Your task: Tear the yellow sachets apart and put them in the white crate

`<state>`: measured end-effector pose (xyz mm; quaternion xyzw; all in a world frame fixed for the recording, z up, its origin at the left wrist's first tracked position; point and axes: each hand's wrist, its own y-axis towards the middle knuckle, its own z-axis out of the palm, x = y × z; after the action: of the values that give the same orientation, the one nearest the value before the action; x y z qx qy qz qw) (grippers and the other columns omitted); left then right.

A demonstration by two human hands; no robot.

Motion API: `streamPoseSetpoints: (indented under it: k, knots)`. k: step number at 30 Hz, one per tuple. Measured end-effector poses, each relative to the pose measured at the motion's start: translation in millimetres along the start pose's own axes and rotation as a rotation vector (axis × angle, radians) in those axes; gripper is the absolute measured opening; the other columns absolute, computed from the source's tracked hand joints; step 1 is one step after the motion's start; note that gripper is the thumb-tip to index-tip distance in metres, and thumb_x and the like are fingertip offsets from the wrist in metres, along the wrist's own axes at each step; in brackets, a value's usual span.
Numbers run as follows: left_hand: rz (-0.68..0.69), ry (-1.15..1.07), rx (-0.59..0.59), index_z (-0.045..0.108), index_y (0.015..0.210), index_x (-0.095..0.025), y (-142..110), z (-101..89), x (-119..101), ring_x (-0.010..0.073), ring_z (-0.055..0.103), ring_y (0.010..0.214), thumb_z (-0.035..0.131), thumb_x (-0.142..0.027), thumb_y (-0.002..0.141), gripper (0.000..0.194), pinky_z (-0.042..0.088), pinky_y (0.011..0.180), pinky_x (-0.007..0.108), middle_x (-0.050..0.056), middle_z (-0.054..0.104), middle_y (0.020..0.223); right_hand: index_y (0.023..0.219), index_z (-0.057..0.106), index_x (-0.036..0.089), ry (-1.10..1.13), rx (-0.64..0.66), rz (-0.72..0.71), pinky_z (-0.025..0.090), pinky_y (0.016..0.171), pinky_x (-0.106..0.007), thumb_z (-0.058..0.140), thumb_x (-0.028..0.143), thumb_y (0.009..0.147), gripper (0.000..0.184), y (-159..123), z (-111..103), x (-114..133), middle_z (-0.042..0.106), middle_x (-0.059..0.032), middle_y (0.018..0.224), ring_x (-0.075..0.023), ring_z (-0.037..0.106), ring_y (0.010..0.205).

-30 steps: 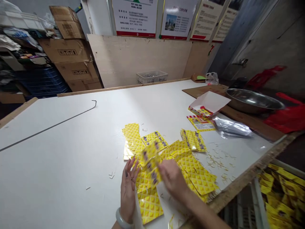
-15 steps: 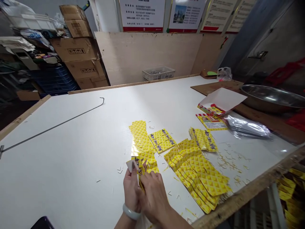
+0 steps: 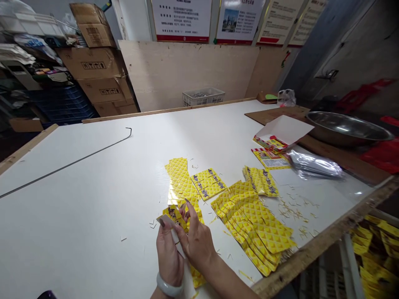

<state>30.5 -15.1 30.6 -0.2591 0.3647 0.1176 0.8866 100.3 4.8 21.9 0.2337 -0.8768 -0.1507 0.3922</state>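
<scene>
Left hand [image 3: 170, 251] closed on a folded yellow card [image 3: 175, 216], thumb pressed along its white side; right hand [image 3: 198, 243] half open against it, index finger stretched forward, thumb at the card, whether it truly grips I cannot tell. Card sits between the hands, above the near part of the white table [image 3: 93, 216], beside the fanned yellow sheets [image 3: 249, 224]; its far end points away and leftward, long axis slanting back between the palms, near end hidden.

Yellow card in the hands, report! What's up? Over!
Left hand holding yellow printed card, right hand against it. Card's white side partly showing. Fanned yellow sheets on the right.
</scene>
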Motion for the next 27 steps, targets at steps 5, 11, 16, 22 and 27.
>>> streamPoseSetpoints:
  k: [5,11,16,22,27]
  knots:
    - [0.125,0.129,0.003,0.059,0.090,-0.020,1,-6.4,-2,0.0116,0.061,0.097,0.065,-0.042,0.073,0.028,0.052,0.074,0.017,0.004,0.051,0.131,0.115,0.042,0.015,0.140,0.044,0.142,0.046,0.055,-0.027,0.038,0.037,0.091,0.033,-8,1,15,0.066,-0.0069,0.082,-0.0197,0.064,0.065]
    - [-0.059,0.134,0.209,0.059,0.103,-0.023,-5,-3.0,0,0.0155,0.059,0.102,0.062,-0.040,0.075,0.033,0.050,0.089,0.028,0.004,0.035,0.143,0.096,0.044,0.018,0.484,0.102,0.299,0.042,0.058,-0.022,0.042,0.038,0.091,0.020,-13,-5,2,0.060,-0.0012,0.074,-0.0141,0.058,0.065]
    - [-0.073,0.185,0.227,0.062,0.100,-0.020,-14,-3.0,13,0.0224,0.052,0.116,0.059,-0.041,0.077,0.032,0.044,0.100,0.034,0.007,0.042,0.139,0.097,0.046,0.019,0.621,0.033,0.375,0.039,0.048,-0.020,0.041,0.036,0.092,0.018,-31,-7,-6,0.055,0.0020,0.065,-0.0111,0.051,0.052]
    - [0.292,0.544,0.331,0.053,0.118,-0.022,-4,-14.5,14,0.0202,0.043,0.124,0.039,-0.046,0.086,0.042,0.035,0.108,0.037,0.008,0.047,0.133,0.077,0.051,0.017,0.379,-0.055,0.235,0.035,0.048,-0.019,0.045,0.029,0.090,0.018,-37,-16,-17,0.049,0.0023,0.061,-0.0088,0.047,0.051]
    - [0.694,1.335,0.467,0.041,0.130,-0.026,40,-31.7,4,0.0240,0.024,0.136,0.052,-0.044,0.080,0.054,0.021,0.113,0.049,0.008,0.037,0.141,0.069,0.044,0.018,0.343,-0.037,0.408,0.028,0.045,-0.019,0.047,0.038,0.089,0.029,-17,-37,-53,0.036,0.0052,0.056,-0.0074,0.035,0.048]
